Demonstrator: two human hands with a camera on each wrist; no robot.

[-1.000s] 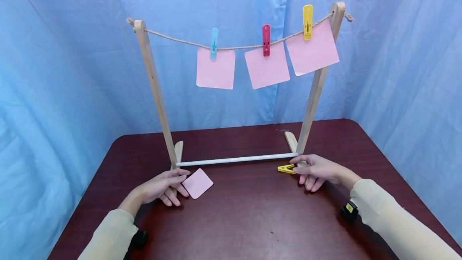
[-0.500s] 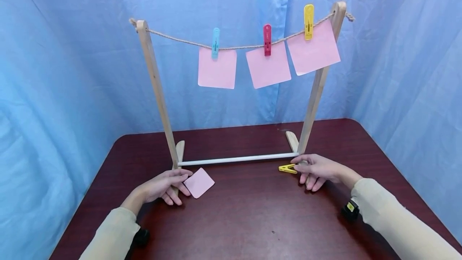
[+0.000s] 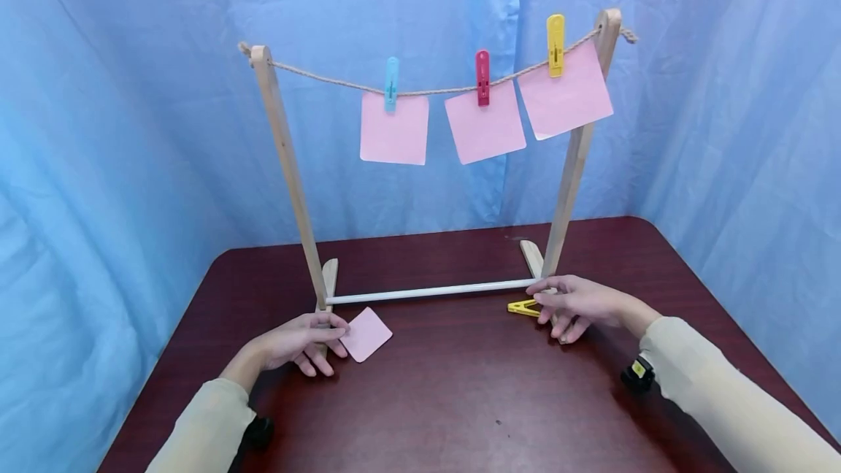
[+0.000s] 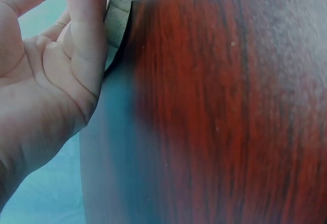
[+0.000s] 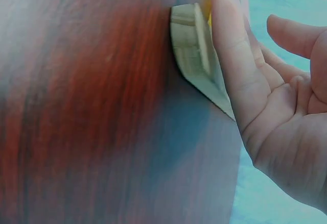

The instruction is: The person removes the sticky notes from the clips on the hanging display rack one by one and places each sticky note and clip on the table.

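Observation:
My left hand (image 3: 298, 339) is over the stand's left foot (image 3: 323, 350), its fingertips right at the left corner of a pink square of paper (image 3: 366, 334) on the table. Its fingers look relaxed in the left wrist view. My right hand (image 3: 578, 305) hovers loosely by the stand's right foot (image 5: 186, 43), thumb apart from the fingers in the right wrist view. Its fingertips overlap the end of a yellow clothespin (image 3: 521, 307) in the head view. Neither hand shows a grip on anything.
A wooden stand (image 3: 289, 159) with a white crossbar (image 3: 427, 292) carries a sagging rope (image 3: 315, 77). From it hang several pink papers (image 3: 394, 133), held by blue (image 3: 391, 84), red (image 3: 482, 77) and yellow (image 3: 555, 46) clothespins. Blue curtains (image 3: 420, 199) surround the dark red table (image 3: 447, 385).
My left thumb and index fingertip have come closer together near the paper's corner. The right hand has risen slightly and covers more of the yellow clothespin. The head view has shifted a little.

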